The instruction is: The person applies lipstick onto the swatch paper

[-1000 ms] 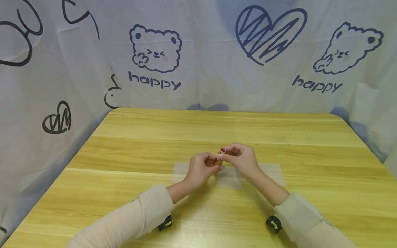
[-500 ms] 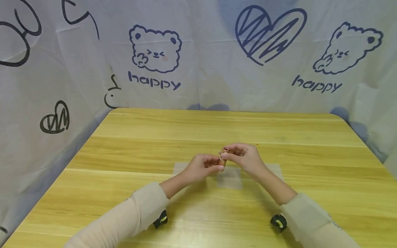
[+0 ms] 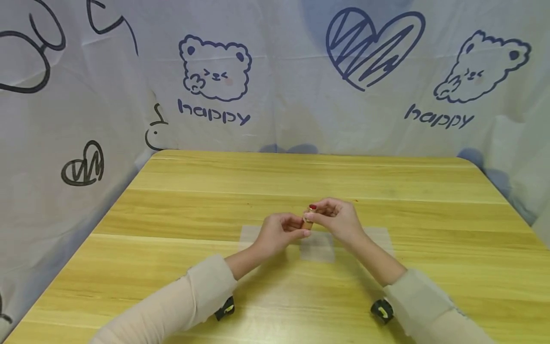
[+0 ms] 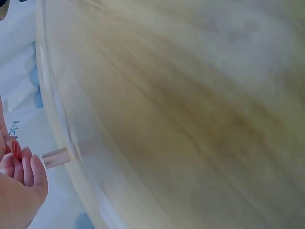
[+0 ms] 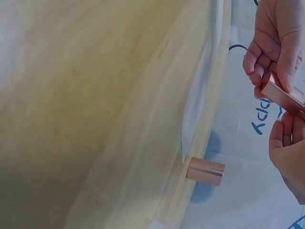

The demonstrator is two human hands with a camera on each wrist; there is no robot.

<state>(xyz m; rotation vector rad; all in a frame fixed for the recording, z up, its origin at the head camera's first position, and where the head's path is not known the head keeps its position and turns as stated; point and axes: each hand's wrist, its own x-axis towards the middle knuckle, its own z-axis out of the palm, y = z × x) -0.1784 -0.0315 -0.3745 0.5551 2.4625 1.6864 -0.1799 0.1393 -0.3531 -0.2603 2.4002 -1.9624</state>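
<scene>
A copper-coloured lipstick (image 3: 307, 224) is held upright between both hands above the middle of the table, its red tip (image 3: 312, 207) standing out of the top. My left hand (image 3: 275, 235) pinches the lower tube between thumb and fingers. My right hand (image 3: 337, 220) pinches it higher up, close to the tip. In the right wrist view the tube (image 5: 282, 97) slants between the fingers of the two hands. The left wrist view shows its reddish round base (image 4: 15, 150). A separate copper cylinder (image 5: 205, 171), like the lipstick's cap, stands on the table; the hands hide it in the head view.
Pale, translucent sheets (image 3: 318, 248) lie flat on the wooden table (image 3: 275, 296) below the hands. Black wrist cameras (image 3: 382, 310) hang under both cuffs. A white cloth (image 3: 292, 95) with blue drawings rises behind the table's far edge.
The red lipstick tip, seen inside the rim one second ago, now sticks out above it. Both hands stay nearly in place, with the tube a little further right.
</scene>
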